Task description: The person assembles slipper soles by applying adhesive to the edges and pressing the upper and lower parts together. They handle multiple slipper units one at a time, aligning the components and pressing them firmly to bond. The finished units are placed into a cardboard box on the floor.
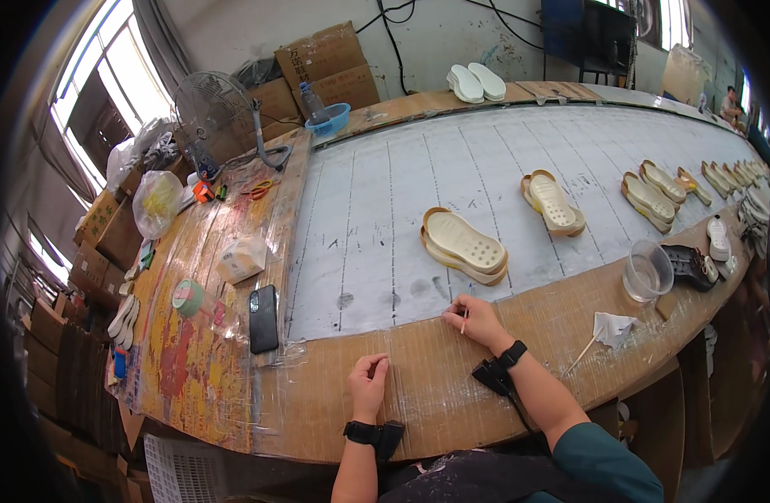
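Held a thin stick [464,323] in the right hand [479,322], pinched narrowly between thumb and fingers, over the brown front part of the table [435,390]. Had the left hand [368,387] nearer the body, curled into a narrow grip with nothing visible in it. Could not tell about contact between hands and table. Touched no sole with either hand.

Had the nearest sole pair [465,238] just beyond the right hand, on the white lined surface [368,218], cream with tan rims and seemingly overlapping. Had a second sole pair [554,204] farther off to the right, with more beyond. Placed to the right, a white-headed tool [613,329] and a clear cup [647,275]; to the left, a dark phone [263,318].

Seemed to be at a pause in fine handwork on the soles, judging by the poised stick. Called next, by that reading, for a short forward reach with the stick pinched firmly, and for opening the left grip enough to steady a sole by the rim without nudging the other.
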Demonstrator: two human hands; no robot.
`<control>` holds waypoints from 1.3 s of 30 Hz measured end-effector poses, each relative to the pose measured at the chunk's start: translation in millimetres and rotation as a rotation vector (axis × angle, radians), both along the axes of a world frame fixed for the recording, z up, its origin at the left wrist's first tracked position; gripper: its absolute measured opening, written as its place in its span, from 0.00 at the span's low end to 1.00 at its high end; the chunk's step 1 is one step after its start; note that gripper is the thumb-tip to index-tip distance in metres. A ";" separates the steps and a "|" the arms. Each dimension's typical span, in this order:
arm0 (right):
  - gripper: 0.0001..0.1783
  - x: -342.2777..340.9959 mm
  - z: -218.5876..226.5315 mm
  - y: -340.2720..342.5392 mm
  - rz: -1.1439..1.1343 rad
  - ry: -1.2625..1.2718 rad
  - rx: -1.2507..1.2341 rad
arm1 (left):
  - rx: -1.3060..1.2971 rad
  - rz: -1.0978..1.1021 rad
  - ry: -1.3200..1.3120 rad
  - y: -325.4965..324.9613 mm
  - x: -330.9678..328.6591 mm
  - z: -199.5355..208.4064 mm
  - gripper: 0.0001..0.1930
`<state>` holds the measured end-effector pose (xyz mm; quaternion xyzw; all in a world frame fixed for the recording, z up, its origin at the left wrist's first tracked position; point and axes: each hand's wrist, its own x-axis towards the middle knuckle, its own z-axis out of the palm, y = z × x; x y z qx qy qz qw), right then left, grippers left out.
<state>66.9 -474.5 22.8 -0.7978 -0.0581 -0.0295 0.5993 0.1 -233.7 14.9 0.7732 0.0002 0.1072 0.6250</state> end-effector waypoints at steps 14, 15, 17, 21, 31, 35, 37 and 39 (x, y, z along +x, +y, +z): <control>0.10 -3.1 9.3 -10.4 -0.246 -0.158 0.141 | 0.024 0.008 0.018 -9.0 -6.1 8.9 0.06; 0.11 3.2 9.4 -15.3 -0.376 -0.244 0.220 | 0.030 0.008 0.016 -9.2 -6.7 9.1 0.06; 0.16 16.0 15.7 -31.2 -0.635 -0.401 0.216 | 0.029 0.014 0.000 -9.8 -7.2 9.2 0.06; 0.26 61.0 -16.3 -67.7 -0.926 -0.531 -0.139 | 0.028 0.000 -0.023 -20.1 -5.0 14.0 0.06; 0.23 83.1 8.6 -58.8 -0.519 0.145 0.292 | -0.045 0.005 -0.009 -21.1 -9.7 17.1 0.06; 0.23 67.0 22.7 -36.8 -0.503 0.149 0.228 | -0.029 0.015 -0.002 -25.2 -12.6 23.9 0.06; 0.23 59.4 33.8 -29.1 -0.421 0.252 0.327 | 0.013 0.015 0.023 -25.4 -14.5 31.3 0.07; 0.23 55.3 43.7 -20.4 -0.312 0.440 0.600 | -0.025 0.004 0.024 -27.3 -14.8 32.2 0.07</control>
